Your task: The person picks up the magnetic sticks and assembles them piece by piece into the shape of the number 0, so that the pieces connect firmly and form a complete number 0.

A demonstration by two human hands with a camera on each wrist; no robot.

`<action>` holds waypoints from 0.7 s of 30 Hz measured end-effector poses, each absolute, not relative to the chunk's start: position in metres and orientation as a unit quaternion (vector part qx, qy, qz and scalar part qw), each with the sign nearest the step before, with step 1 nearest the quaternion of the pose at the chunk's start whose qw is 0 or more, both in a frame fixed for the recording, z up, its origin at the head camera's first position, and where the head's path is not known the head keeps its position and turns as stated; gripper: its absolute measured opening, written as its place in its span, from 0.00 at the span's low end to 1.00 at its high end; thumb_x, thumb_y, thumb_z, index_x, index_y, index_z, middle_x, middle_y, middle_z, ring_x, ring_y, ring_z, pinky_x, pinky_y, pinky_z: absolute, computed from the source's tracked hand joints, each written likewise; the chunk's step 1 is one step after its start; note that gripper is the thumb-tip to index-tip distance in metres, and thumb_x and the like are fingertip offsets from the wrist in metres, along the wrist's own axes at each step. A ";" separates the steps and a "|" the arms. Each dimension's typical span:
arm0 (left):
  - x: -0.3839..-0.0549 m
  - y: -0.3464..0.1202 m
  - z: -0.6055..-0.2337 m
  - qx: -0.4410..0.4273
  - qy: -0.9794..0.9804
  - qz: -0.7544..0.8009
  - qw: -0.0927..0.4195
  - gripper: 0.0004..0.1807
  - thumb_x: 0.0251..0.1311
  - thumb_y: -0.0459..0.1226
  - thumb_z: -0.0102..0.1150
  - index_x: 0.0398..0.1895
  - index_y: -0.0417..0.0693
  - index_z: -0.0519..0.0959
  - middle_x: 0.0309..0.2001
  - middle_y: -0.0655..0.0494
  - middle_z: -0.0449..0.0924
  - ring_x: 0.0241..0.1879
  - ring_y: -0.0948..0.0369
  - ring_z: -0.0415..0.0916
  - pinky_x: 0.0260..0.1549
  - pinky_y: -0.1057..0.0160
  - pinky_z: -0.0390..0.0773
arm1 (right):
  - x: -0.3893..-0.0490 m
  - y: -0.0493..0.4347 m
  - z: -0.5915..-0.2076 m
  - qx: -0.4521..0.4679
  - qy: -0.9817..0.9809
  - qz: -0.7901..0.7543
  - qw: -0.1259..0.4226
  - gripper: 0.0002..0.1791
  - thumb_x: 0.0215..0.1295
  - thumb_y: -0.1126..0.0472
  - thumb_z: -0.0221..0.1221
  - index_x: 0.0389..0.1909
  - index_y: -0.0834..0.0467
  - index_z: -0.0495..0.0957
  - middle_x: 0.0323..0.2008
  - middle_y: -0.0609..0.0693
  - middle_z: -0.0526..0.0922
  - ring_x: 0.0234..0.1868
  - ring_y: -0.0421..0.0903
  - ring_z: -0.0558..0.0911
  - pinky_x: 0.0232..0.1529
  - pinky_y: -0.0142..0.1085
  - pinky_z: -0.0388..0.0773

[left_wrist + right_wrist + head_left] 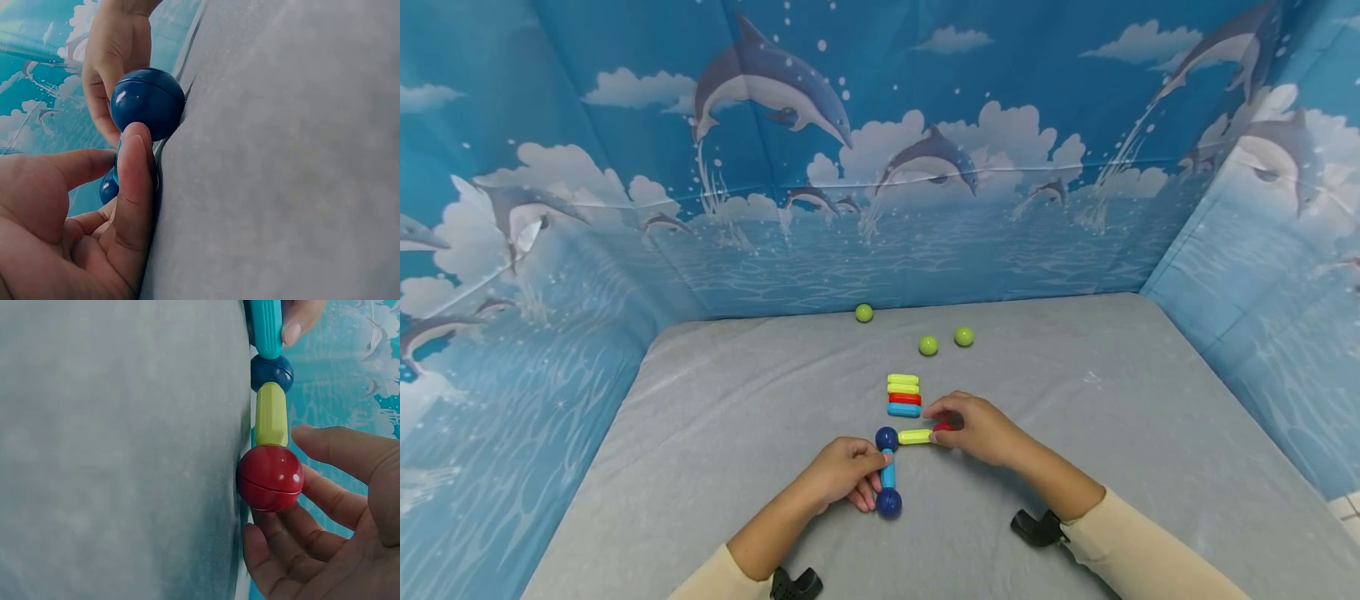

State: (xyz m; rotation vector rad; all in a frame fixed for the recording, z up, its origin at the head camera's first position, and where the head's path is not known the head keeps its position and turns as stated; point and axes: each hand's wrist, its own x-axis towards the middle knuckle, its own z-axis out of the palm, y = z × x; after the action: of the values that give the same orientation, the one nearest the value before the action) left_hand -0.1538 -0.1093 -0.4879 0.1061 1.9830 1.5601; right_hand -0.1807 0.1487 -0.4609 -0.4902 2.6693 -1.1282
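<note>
The red ball sits at the right end of a joined L-shape near the lower middle of the head view, partly hidden by the right hand. That hand is nearer to it, coming from the right, its fingers loosely cupped about the ball and the thumb a little apart, beside the yellow-green rod; how firmly the fingers touch, I cannot tell. This rod's long axis runs left to right, from the red ball to the corner ball. From there the light-blue rod runs down the frame to the end ball; the left hand pinches it between thumb and finger.

The balls are glossy and smooth, the red and corner ones scored by a seam; the rods look like ridged plastic. Just above the L, four loose rods lie stacked side by side, with three shiny green balls farther up. Under everything spreads a soft, faintly creased grey cloth, backed by a dolphin-printed hanging.
</note>
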 end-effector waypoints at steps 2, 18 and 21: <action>-0.154 -0.109 -0.488 0.041 0.748 0.590 0.302 0.17 0.69 0.46 0.60 0.32 0.40 0.79 0.21 0.55 0.79 0.14 0.66 0.78 0.15 0.67 0.80 | -0.181 0.149 -0.462 -0.167 0.904 -0.379 0.105 0.14 0.62 0.59 0.69 0.49 0.53 0.84 0.48 0.48 0.83 0.44 0.43 0.78 0.46 0.36 0.79; -0.156 -0.110 -0.490 0.041 0.758 0.586 0.282 0.18 0.70 0.47 0.60 0.34 0.40 0.80 0.22 0.55 0.77 0.13 0.66 0.76 0.13 0.67 0.78 | -0.188 0.148 -0.466 -0.168 0.907 -0.370 0.111 0.09 0.63 0.60 0.69 0.44 0.50 0.86 0.44 0.44 0.83 0.41 0.42 0.77 0.44 0.37 0.77; -0.157 -0.110 -0.490 0.042 0.762 0.584 0.277 0.17 0.70 0.47 0.60 0.34 0.40 0.80 0.22 0.55 0.77 0.13 0.66 0.76 0.13 0.67 0.78 | -0.189 0.148 -0.467 -0.166 0.907 -0.370 0.114 0.09 0.64 0.60 0.68 0.44 0.49 0.86 0.44 0.44 0.83 0.41 0.42 0.77 0.44 0.37 0.77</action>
State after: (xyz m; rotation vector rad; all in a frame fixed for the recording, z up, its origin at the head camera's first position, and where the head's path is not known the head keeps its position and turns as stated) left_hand -0.1567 -0.1103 -0.4904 0.1126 2.0452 1.5685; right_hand -0.1888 0.1477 -0.4671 -0.4864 2.6606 -1.0847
